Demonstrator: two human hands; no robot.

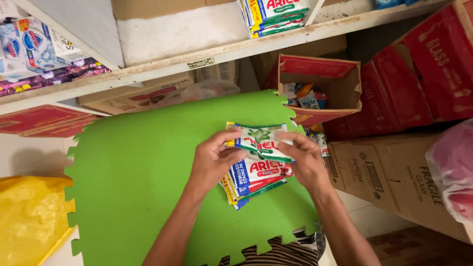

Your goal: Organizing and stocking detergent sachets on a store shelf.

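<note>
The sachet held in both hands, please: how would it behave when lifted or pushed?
The sachet is thin and flat, so probably floppy and light. Its glossy film may slip between the left hand and right hand, or slide off the stack.

This looks like the stockroom of a small shop — goods are kept in bulk, not laid out for use. A white shelf (207, 58) along the wall carries bundled sachet packs (273, 15) and stacked soap boxes (29, 44), with a small handwritten label (200, 63) stuck on its front edge. Beneath and to the right stand red cartons (423, 74) and brown cardboard cartons (394, 177) for fragile glass — one open box (320, 86) holds mixed small packets. A green foam mat (143, 182) serves as the work surface.
</note>
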